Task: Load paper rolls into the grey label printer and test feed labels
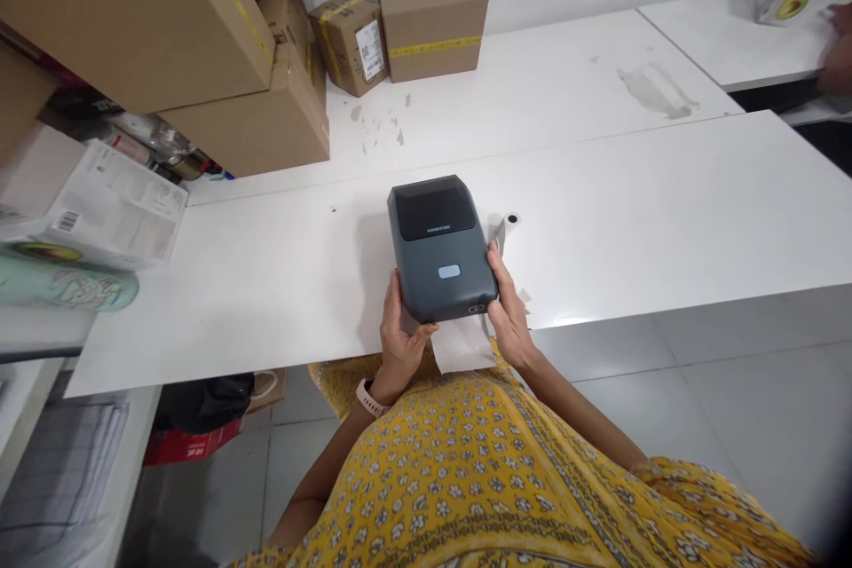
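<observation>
Head view: label (459,346) in grey printer (439,253)

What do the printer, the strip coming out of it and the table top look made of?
The printer looks like moulded plastic, matte dark grey, with a glossier lid panel: rounded edges, soft sheen. The strip is thin white paper, probably label stock: it hangs limp below the front. The table top is smooth and white, likely laminate or painted board: faint sheen, a few stains.
</observation>
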A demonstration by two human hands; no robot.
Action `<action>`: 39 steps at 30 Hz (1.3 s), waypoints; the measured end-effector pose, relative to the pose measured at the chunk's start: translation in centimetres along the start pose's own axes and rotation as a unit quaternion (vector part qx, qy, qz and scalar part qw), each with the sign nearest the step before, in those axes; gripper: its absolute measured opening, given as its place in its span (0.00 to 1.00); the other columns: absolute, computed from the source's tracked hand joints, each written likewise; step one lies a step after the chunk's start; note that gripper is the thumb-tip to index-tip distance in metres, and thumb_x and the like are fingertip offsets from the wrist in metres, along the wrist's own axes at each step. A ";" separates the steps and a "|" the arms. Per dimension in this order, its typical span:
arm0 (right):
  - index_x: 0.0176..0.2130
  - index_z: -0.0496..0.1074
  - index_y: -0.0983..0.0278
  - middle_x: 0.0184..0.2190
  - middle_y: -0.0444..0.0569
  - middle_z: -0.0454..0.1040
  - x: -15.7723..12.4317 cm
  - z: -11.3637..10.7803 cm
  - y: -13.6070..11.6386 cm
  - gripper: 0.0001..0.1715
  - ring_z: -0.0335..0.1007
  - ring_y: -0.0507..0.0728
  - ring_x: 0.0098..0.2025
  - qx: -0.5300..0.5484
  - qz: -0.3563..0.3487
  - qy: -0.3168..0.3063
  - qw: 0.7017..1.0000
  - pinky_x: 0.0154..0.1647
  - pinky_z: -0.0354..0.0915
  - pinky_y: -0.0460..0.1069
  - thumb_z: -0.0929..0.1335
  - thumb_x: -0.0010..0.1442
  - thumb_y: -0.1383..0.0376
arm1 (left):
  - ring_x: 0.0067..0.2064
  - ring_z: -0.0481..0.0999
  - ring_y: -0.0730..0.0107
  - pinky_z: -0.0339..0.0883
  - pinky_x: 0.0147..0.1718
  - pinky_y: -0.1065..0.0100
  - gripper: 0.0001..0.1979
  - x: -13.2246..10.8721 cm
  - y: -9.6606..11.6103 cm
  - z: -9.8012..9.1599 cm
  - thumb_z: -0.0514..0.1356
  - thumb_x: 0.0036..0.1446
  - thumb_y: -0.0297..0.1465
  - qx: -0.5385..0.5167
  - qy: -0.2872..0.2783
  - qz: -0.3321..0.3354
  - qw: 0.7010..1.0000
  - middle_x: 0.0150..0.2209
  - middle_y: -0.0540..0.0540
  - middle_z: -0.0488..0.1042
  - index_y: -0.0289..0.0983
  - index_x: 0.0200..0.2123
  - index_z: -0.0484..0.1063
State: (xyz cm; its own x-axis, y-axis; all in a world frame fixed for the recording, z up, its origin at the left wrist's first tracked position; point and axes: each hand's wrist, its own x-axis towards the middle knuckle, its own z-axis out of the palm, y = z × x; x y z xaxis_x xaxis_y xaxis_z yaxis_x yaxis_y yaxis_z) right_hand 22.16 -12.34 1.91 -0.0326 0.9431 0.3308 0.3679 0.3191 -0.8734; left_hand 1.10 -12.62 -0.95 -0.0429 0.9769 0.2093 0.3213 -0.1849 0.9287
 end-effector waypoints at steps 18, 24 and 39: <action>0.75 0.50 0.49 0.75 0.50 0.59 15.5 -3.0 -6.1 0.41 0.58 0.71 0.76 -0.128 -0.204 0.069 0.968 0.73 0.61 0.71 0.47 0.74 0.37 | 0.76 0.61 0.57 0.51 0.77 0.52 0.34 10.9 5.6 -2.8 0.44 0.74 0.55 -0.097 0.079 0.098 0.987 0.72 0.43 0.69 0.41 0.68 0.69; 0.71 0.55 0.59 0.59 0.55 0.75 26.1 -1.8 -6.7 0.48 0.74 0.68 0.65 -0.176 -0.157 0.095 0.967 0.64 0.71 0.62 0.45 0.71 0.33 | 0.73 0.65 0.47 0.61 0.71 0.45 0.35 12.7 1.6 -1.4 0.65 0.62 0.53 -0.055 0.013 -0.057 0.997 0.72 0.39 0.68 0.44 0.67 0.69; 0.49 0.78 0.58 0.50 0.58 0.80 17.7 -0.7 -4.0 0.23 0.76 0.68 0.57 -0.161 -0.267 0.106 0.944 0.62 0.72 0.68 0.60 0.75 0.50 | 0.67 0.74 0.45 0.74 0.60 0.48 0.41 11.4 2.2 -0.2 0.64 0.54 0.28 -0.037 -0.014 -0.072 0.997 0.69 0.38 0.70 0.42 0.71 0.61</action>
State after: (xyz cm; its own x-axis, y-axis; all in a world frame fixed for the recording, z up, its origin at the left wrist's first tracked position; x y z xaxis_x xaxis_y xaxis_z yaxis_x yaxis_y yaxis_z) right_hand 20.76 2.99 11.49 -0.1195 0.6049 0.7873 0.6163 0.6669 -0.4189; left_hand 1.16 -1.90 3.49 -0.0571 0.9962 0.0656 0.2435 -0.0498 0.9686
